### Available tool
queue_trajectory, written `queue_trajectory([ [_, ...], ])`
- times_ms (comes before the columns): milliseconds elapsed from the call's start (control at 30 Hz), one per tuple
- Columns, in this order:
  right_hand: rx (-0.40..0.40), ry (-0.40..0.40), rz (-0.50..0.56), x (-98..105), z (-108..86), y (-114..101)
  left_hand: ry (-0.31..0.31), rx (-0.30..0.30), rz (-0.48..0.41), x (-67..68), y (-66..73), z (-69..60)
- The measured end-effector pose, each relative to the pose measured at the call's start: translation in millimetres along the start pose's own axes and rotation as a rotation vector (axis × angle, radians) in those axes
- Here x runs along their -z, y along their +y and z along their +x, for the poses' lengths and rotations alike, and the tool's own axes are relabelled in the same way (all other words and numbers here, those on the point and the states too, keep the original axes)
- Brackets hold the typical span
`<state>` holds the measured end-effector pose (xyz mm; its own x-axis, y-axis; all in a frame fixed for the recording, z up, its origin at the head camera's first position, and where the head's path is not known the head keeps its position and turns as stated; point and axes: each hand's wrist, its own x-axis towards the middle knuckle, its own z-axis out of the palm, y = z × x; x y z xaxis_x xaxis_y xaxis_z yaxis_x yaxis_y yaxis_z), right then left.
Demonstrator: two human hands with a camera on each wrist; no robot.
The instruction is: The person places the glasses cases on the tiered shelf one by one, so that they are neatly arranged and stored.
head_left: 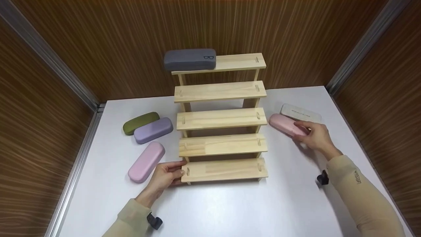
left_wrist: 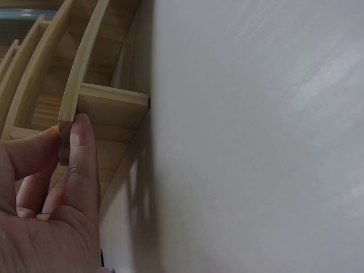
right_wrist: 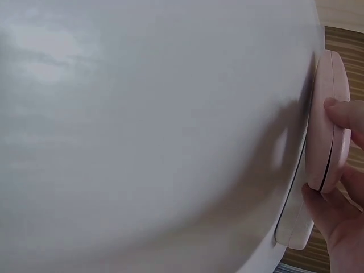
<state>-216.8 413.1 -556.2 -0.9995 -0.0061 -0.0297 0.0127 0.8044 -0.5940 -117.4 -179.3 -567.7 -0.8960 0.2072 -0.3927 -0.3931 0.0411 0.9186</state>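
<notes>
A five-step wooden display rack (head_left: 223, 118) stands in the middle of the white table. My left hand (head_left: 163, 176) pinches the left end of its lowest board (head_left: 227, 170); in the left wrist view the thumb and fingers (left_wrist: 82, 148) lie on either side of the board's end. On the right, my right hand (head_left: 315, 135) grips the near end of a pink glasses case (head_left: 282, 124), thumb and fingers around it. The right wrist view shows this closed pink case (right_wrist: 322, 125) beside a whitish glasses case (right_wrist: 294, 227). A grey-blue glasses case (head_left: 190, 60) rests on the top board's left half.
Left of the rack lie a green case (head_left: 141, 122), a lavender case (head_left: 153, 130) touching it, and a light pink case (head_left: 146, 162) close to my left hand. Wood-grained panels (head_left: 131, 39) with metal corner strips enclose the table at the back and sides.
</notes>
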Motion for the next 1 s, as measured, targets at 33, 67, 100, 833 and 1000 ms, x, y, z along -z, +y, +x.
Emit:
queue_trajectory([
  [33,0.004,0.0,0.001,1.5,-0.3,-0.8,0.002,0.001,-0.003,0.2,-0.3,-0.2],
  [67,0.01,0.002,0.003,3.2,-0.5,-1.8,0.004,0.001,-0.005,0.4,-0.6,-0.5],
  [100,0.014,0.003,0.007,5.2,-1.0,-3.0,0.007,0.002,-0.007,0.7,-0.9,-0.5],
  [833,0.141,0.226,0.181,76.1,-13.3,-46.8,-0.031,-0.026,-0.016,0.1,-1.6,0.4],
  [1000,0.236,0.289,0.264,95.9,-10.5,-66.5,-0.018,-0.021,-0.02,0.5,-2.8,1.5],
])
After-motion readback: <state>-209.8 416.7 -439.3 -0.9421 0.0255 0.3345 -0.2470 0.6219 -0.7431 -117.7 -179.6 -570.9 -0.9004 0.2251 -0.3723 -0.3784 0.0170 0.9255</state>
